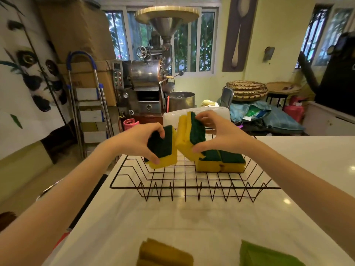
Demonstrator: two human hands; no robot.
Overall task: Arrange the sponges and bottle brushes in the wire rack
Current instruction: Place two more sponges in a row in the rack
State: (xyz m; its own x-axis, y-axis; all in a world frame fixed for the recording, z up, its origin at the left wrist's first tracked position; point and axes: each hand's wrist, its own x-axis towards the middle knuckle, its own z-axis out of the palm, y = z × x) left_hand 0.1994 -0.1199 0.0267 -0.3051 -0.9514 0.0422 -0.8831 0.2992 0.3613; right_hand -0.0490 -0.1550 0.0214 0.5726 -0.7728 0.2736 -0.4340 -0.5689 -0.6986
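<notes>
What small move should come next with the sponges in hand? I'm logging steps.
Probably lower the right hand's sponges into the wire rack beside the two sponges lying there; that stack hangs tilted just above them, and bare rack floor shows to their left.

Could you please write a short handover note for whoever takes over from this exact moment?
Left hand: holds one yellow-green sponge over the wire rack's left side.
Right hand: holds a tilted stack of sponges above the middle of the rack.
Done: two sponges lie flat in the back right of the rack.
Left: place both held lots; two blurred pads, an olive pad and a green pad, wait on the table's near edge. No bottle brushes in view.
</notes>
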